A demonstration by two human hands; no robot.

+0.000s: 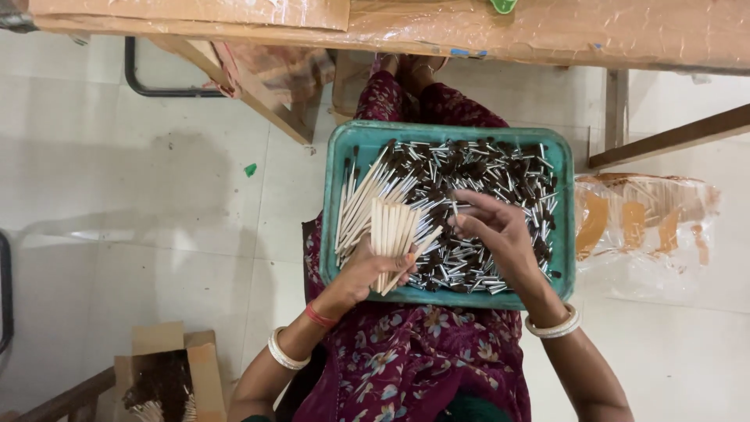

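Gripping a fan of pale wooden sticks [391, 230], the left hand [367, 273] has its grip closed firmly around their lower ends, while the right hand [496, 230] hovers half open, fingertips pinching toward one metal-capped piece [469, 211]. Doing this well likely means keeping the sticks aligned and picking single pieces. Loose brush tips [476, 168] lie just beyond both grips in the teal tray [332, 156] on her lap.

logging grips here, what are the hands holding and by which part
The left hand grips a bundle of pale wooden sticks near its lower end. The right hand rests over the metal-tipped pieces; any hold cannot be told.
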